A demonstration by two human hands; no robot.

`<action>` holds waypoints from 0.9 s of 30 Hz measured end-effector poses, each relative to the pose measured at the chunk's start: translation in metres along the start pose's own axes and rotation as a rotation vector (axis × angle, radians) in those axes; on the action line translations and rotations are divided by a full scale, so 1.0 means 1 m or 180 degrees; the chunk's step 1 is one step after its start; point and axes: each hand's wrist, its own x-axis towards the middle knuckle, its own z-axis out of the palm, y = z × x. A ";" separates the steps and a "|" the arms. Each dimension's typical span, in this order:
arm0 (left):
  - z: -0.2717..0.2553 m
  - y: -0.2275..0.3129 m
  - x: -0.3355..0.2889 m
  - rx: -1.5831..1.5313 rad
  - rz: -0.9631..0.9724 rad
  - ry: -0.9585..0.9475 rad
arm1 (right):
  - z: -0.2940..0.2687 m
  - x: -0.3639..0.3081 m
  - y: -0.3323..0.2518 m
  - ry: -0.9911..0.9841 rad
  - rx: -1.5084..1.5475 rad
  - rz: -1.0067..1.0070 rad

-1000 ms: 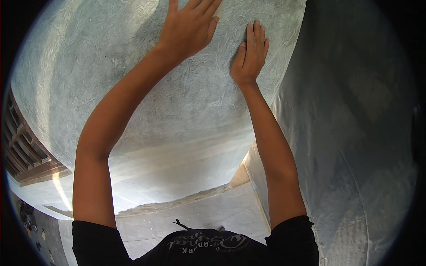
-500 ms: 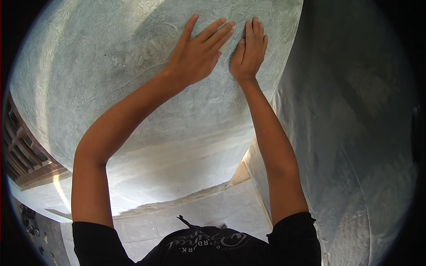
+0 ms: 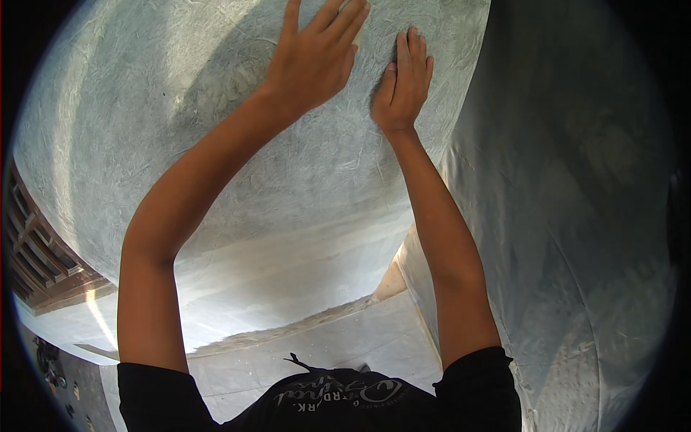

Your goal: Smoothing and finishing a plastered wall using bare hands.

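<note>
My left hand lies with its fingers stretched out and spread against a grey plastered wall, near the top of the view. A small pale patch shows beside its fingers; I cannot make out whether it is a thing under the hand or bare wall. To its right, my right hand rests flat on the same wall, fingers straight and close together, with nothing seen in it. The wall's surface is rough, with swirled marks and light streaks.
Dark grey sheeting hangs along the right side, past the wall's edge. A brown wooden window frame sits at the far left. Pale floor lies below, and several small objects are on the ground at lower left.
My left hand has slid up and slightly left along the wall, so its fingertips reach the top edge of the view. My right hand has stayed almost in place.
</note>
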 end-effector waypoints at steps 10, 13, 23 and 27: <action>0.006 0.005 -0.009 -0.0038 -0.0273 -0.0003 | 0.002 0.000 -0.002 -0.0009 0.0026 0.0001; 0.008 0.024 -0.039 -0.0608 0.0470 0.0096 | -0.004 -0.002 0.002 -0.0041 0.0001 0.0014; 0.010 0.027 -0.037 -0.0516 0.0550 0.0379 | -0.004 0.001 0.000 -0.0018 0.0029 0.0049; -0.005 -0.018 0.025 -0.0735 -0.0430 -0.0690 | 0.004 -0.002 -0.005 -0.0030 0.0047 0.0024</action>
